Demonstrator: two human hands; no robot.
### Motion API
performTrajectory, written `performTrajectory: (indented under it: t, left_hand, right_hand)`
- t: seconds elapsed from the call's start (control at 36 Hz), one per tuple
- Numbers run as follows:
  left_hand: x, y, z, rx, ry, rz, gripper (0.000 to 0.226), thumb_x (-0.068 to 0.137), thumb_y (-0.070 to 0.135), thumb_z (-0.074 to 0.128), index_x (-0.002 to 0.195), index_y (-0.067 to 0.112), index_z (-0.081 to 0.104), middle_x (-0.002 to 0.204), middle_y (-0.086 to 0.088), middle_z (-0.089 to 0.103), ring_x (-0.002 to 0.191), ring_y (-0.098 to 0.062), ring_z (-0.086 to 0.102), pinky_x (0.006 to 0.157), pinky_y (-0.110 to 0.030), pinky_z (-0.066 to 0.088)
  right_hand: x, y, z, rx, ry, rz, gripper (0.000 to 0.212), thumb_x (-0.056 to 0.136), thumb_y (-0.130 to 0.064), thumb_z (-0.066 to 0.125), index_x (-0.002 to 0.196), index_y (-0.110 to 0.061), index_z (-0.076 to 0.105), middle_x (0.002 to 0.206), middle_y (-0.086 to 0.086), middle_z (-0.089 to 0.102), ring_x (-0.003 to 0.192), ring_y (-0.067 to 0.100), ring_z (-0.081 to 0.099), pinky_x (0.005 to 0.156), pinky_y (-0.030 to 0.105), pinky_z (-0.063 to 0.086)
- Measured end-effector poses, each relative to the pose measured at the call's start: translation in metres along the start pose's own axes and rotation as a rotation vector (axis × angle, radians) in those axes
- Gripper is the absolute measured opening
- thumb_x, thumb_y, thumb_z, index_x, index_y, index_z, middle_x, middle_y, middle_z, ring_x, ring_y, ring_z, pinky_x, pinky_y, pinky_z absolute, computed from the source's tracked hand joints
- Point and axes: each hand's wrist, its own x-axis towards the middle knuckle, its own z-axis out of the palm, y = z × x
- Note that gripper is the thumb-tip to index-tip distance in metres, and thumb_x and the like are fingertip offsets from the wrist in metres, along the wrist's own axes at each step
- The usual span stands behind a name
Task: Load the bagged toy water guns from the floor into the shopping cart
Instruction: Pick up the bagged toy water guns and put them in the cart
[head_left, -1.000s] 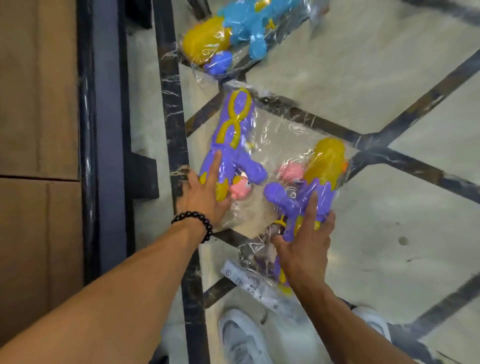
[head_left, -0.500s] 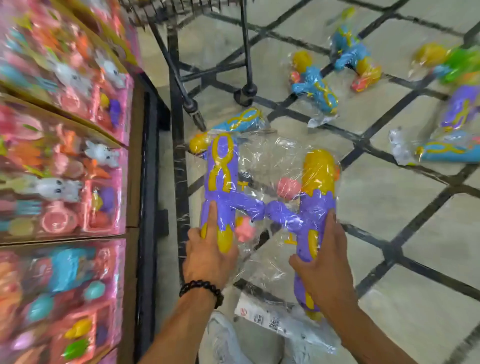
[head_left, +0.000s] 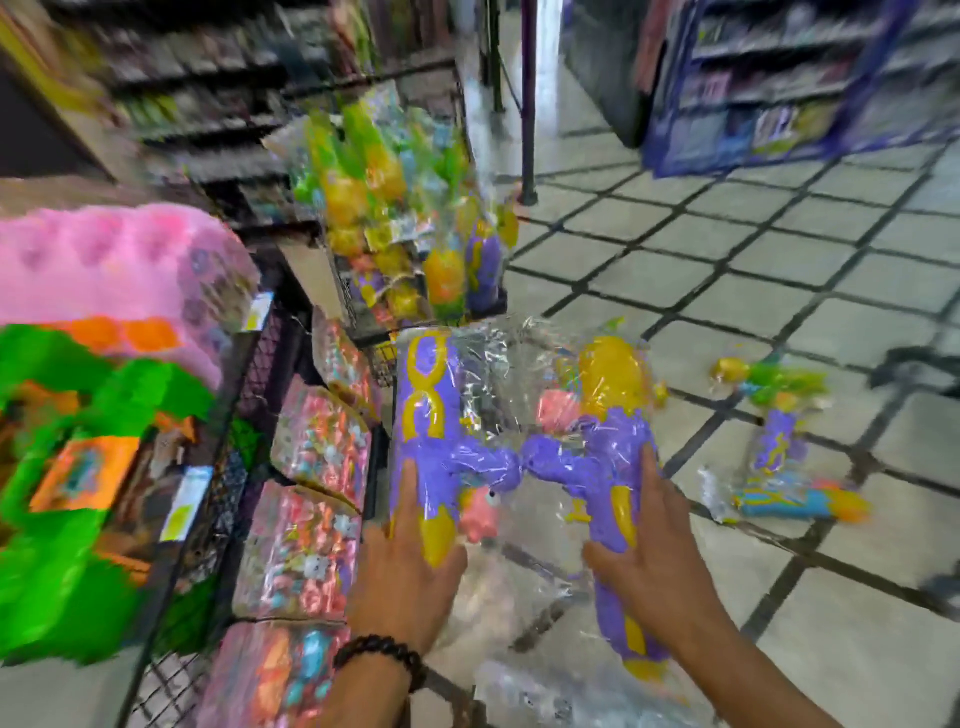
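I hold two bagged purple-and-yellow water guns up in front of me. My left hand (head_left: 402, 577) grips the left gun (head_left: 428, 415) near its yellow end. My right hand (head_left: 657, 561) grips the right gun (head_left: 608, 457), whose yellow tank points up. Their clear bags crinkle between them. Ahead stands the wire shopping cart (head_left: 371, 340), which holds several bagged water guns (head_left: 410, 218) in green, yellow and purple. More bagged guns lie on the tiled floor at right: a purple and green one (head_left: 774, 415) and a blue one (head_left: 800, 501).
Shelves with pink toy boxes (head_left: 317, 467) run along my left, with a pink and green toy pack (head_left: 93, 364) nearer. A dark pole (head_left: 529, 104) stands behind the cart. A blue display rack (head_left: 779, 78) fills the far right. The picture is blurred by motion.
Both hands have lifted the two purple guns off the floor. My view has swung up from the floor, and the loaded cart and the aisle have come into sight.
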Motion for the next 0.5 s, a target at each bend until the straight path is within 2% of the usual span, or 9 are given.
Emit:
performTrajectory:
  t: [0.08,0.19,0.28,0.36,0.5]
  left_hand:
    - [0.000,0.029,-0.054,0.015,0.063,0.033,0.107,0.083,0.062,0.068,0.154,0.055,-0.011,0.135,-0.019,0.049,0.117,-0.038,0.057,0.089,-0.043,0.049]
    - [-0.006,0.059,-0.121,0.041,0.132,0.053,0.109,0.082,0.066,0.067,0.148,0.061,-0.020,0.129,-0.020,0.052,0.116,-0.040,0.058,0.088,-0.045,0.050]
    - [-0.012,0.077,-0.165,0.017,0.173,0.074,0.110,0.081,0.066,0.067,0.149,0.062,-0.020,0.143,-0.022,0.046,0.120,-0.041,0.057,0.090,-0.048,0.052]
    - [-0.019,0.090,-0.198,-0.003,0.196,0.052,0.110,0.077,0.072,0.062,0.149,0.062,-0.020,0.140,-0.021,0.044,0.124,-0.040,0.054,0.093,-0.047,0.051]
    - [-0.024,0.093,-0.235,0.007,0.207,0.007,0.109,0.081,0.064,0.063,0.150,0.059,-0.021,0.129,-0.023,0.046,0.114,-0.040,0.057,0.088,-0.044,0.050]
  right_hand:
    - [0.003,-0.044,-0.034,0.014,-0.003,-0.051,0.124,0.070,-0.044,0.072,0.163,-0.037,-0.009,0.167,-0.003,0.016,0.142,0.003,0.021,0.101,0.027,0.031]
    - [0.002,-0.100,-0.072,0.044,0.003,-0.117,0.124,0.079,-0.026,0.082,0.164,-0.035,-0.008,0.163,-0.002,0.019,0.131,0.002,0.026,0.098,0.022,0.030]
    - [0.000,-0.138,-0.094,0.039,0.019,-0.168,0.124,0.080,-0.026,0.082,0.164,-0.037,-0.009,0.167,-0.004,0.014,0.143,0.010,0.024,0.102,0.025,0.029]
    - [0.001,-0.168,-0.111,0.022,0.023,-0.232,0.121,0.081,-0.029,0.080,0.164,-0.037,-0.009,0.171,-0.008,0.008,0.150,0.015,0.023,0.103,0.030,0.032]
    - [0.003,-0.203,-0.122,0.023,-0.016,-0.284,0.123,0.081,-0.031,0.081,0.164,-0.035,-0.010,0.165,-0.001,0.020,0.141,0.018,0.032,0.094,0.028,0.031]
